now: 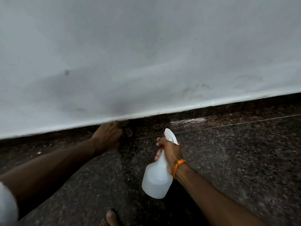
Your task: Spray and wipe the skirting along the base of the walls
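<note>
The dark speckled stone skirting (228, 110) runs along the base of a white wall (146, 54), sloping up to the right. My left hand (108, 136) presses a dark cloth (127, 132) against the skirting just under the wall's edge; most of the cloth is hidden by the hand. My right hand (171, 152) grips the neck of a translucent white spray bottle (157, 180) with a white and red trigger head, nozzle pointing at the skirting to the right of the cloth. A wet shiny streak (187, 120) lies on the skirting there.
The floor (236, 160) is dark speckled stone with a thin joint line parallel to the wall. My toes (111, 217) show at the bottom edge. An orange thread band circles my right wrist. Grey smudges mark the lower wall.
</note>
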`<state>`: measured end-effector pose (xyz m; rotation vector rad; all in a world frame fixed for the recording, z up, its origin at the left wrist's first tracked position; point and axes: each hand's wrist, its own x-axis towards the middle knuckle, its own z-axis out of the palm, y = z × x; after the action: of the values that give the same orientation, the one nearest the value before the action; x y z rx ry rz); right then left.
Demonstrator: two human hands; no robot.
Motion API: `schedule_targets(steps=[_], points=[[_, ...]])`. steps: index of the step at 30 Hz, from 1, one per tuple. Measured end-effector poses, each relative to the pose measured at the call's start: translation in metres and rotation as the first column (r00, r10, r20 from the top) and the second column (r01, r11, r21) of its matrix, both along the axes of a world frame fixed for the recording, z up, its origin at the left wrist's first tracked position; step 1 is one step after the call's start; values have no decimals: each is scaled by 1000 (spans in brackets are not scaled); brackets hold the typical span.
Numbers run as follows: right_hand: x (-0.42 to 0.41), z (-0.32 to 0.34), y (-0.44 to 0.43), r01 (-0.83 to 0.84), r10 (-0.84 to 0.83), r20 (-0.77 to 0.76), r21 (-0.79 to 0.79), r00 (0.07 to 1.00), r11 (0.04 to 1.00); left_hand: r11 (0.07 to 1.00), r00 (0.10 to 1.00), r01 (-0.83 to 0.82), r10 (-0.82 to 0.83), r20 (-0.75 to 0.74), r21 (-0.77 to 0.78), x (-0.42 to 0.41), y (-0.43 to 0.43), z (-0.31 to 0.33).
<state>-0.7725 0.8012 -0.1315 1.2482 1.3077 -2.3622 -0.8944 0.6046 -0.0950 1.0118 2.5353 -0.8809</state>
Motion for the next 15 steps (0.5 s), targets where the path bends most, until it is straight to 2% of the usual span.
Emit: schedule_targets(steps=[2,4,8,13,15], points=[[-1,0,-13,-35,35,-8,-4,999,999,986,991,-129,131,-18,107,10,-6,1],[-1,2,-26,-55,55,-11,0,998,998,954,973,-231,227,43,192,20,-9,-5],[-4,5,-42,-88,87,-25,-20,996,996,926,966,-254,226,128,280,34,-10,-14],[-14,2,-52,-74,74,-34,0,997,997,945,956,-257,217,199,201,12,-17,-21],[-15,4,-58,-62,62,-34,-4,997,998,929,933,-312,261,247,198,9,-21,-25]])
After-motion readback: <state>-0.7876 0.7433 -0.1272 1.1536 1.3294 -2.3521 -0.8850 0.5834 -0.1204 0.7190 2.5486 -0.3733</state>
